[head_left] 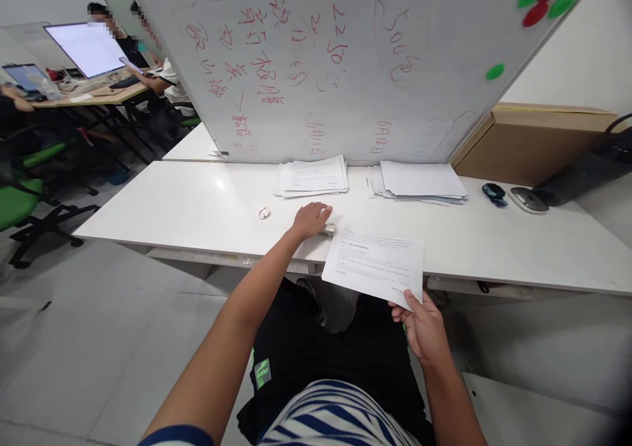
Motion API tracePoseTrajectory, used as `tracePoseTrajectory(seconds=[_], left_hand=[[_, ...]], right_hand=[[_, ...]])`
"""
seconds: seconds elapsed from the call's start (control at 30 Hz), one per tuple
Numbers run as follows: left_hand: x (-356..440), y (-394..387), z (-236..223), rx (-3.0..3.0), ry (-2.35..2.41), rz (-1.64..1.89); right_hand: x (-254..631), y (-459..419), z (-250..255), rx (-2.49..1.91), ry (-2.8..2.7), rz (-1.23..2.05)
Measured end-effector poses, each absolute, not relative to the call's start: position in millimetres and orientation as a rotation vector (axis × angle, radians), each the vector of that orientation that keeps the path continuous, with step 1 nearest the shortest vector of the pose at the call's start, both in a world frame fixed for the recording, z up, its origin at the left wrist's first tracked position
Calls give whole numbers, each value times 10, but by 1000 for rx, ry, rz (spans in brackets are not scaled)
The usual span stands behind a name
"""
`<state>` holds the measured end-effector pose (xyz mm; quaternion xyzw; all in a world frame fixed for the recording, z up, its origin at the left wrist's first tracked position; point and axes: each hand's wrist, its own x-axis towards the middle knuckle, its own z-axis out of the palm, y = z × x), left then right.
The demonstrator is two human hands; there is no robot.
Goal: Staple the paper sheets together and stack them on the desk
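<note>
My right hand point(425, 324) pinches the lower right corner of a few printed sheets of paper point(378, 261), thumb on top and fingers beneath. The sheets extend over the front edge of the white table. My left hand point(310, 221) reaches palm down over the table, fingers stretched out, on or just above a small stapler point(327, 230). Most of the stapler is hidden under the hand, and its visible end meets the upper left corner of the sheets. Whether the palm presses on it I cannot tell.
Two paper stacks, a left one point(316, 174) and a right one point(422, 180), lie before a whiteboard point(316, 70). A small white ring-shaped item point(264, 213), a dark watch point(494, 194), a computer mouse point(528, 199) and a cardboard box point(538, 143) are on the table point(172, 202). People sit at the far left.
</note>
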<state>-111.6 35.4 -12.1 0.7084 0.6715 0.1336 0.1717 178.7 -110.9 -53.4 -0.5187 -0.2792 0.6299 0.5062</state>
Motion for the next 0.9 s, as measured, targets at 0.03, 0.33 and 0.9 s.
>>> tracePoseTrajectory(seconds=[0.03, 0.33, 0.9], left_hand=[[-1116, 352, -116, 2012, 1903, 390], [-1120, 346, -87, 1965, 1923, 396], [-1109, 352, -131, 1953, 1901, 394]], right_hand=[[1776, -1105, -541, -1254, -672, 1523], [1765, -1164, -648, -1270, -639, 1542], [1707, -1198, -625, -1221, -676, 1582]])
